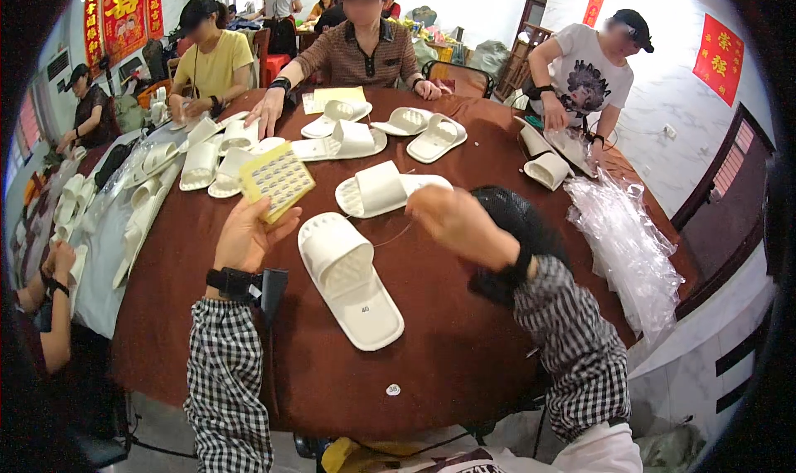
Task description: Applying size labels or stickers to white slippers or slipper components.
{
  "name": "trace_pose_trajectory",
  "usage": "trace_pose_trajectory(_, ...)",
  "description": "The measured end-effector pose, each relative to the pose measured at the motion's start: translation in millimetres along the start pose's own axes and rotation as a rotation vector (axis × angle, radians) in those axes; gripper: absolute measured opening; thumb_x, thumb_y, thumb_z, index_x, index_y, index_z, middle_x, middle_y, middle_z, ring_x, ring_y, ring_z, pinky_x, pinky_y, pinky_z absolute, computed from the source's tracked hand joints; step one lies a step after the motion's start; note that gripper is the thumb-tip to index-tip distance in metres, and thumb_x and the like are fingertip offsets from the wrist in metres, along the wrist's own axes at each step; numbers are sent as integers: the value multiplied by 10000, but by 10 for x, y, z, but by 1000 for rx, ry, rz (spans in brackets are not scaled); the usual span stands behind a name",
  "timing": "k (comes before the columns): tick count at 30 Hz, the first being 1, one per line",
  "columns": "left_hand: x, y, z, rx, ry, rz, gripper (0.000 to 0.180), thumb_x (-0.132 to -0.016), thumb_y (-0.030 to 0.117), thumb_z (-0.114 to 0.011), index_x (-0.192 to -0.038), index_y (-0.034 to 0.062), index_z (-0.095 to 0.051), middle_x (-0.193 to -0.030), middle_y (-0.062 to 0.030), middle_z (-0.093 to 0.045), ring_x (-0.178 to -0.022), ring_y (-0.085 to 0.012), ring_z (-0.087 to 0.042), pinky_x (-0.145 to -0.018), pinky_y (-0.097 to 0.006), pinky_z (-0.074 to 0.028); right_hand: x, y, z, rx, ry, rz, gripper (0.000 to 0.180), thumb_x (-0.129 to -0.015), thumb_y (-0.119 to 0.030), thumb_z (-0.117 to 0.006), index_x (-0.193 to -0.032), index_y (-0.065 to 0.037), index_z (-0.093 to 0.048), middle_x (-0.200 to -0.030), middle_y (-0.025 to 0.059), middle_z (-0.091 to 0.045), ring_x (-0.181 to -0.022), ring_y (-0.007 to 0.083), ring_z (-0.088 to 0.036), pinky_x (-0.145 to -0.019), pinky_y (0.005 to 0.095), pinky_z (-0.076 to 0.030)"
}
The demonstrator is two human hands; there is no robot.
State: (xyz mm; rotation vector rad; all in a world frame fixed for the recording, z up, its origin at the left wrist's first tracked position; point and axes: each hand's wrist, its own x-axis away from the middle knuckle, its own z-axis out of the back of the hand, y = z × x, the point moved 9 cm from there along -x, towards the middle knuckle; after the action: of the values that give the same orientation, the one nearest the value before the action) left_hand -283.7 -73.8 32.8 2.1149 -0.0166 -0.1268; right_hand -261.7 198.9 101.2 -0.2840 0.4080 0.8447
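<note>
1. Holding a yellow sticker sheet (277, 180) above the brown table (448, 340), my left hand (245, 239) grips its lower edge.
2. My right hand (454, 218) is curled; I cannot tell whether it holds anything.
3. A white slipper (348, 279) lies between them.

One head-worn fisheye view looks down, close, over the round table (464, 349).

Bare tablecloth (464, 340) near; slippers (348, 278) crowd beyond.
</note>
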Motion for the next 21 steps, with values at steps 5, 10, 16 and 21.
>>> trace_pose_trajectory(5,-10,-268,-230,-73,-145,131,341,-1004,133,-457,-1315,-7,-442,-1241,-189,-605,-1028,-309,-669,-852,-424,-592,-196,967,-562,-183,-10,-252,368,-804,-230,-687,-1078,3,-607,-1180,227,-577,-1122,388,-541,-942,442,-441)
trace_pose_trajectory(10,14,-485,-127,-144,-45,214,317,-1015,144,-436,-1293,-7,-459,-1226,-189,-617,-984,-286,-689,-806,-371,-608,-368,690,-821,-142,-79,-254,344,-762,-282,-714,-935,6,-644,-1036,225,-636,-981,387,-610,-845,453,-488)
trace_pose_trajectory(16,-11,-456,-58,-311,-8,209,304,-1015,161,-438,-1278,11,-478,-1169,-173,-652,-905,-239,-711,-694,-305,-603,-246,-251,-634,-95,-162,-270,253,-788,-243,-622,-753,7,-623,-785,221,-647,-748,412,-633,-680,491,-506)
trace_pose_trajectory(21,21,-412,34,-297,9,179,303,-1009,158,-453,-1274,15,-487,-1171,-165,-653,-904,-233,-710,-662,-291,-590,201,-692,-403,-106,-162,-230,206,-832,-167,-604,-787,34,-613,-758,223,-650,-713,390,-650,-654,471,-522)
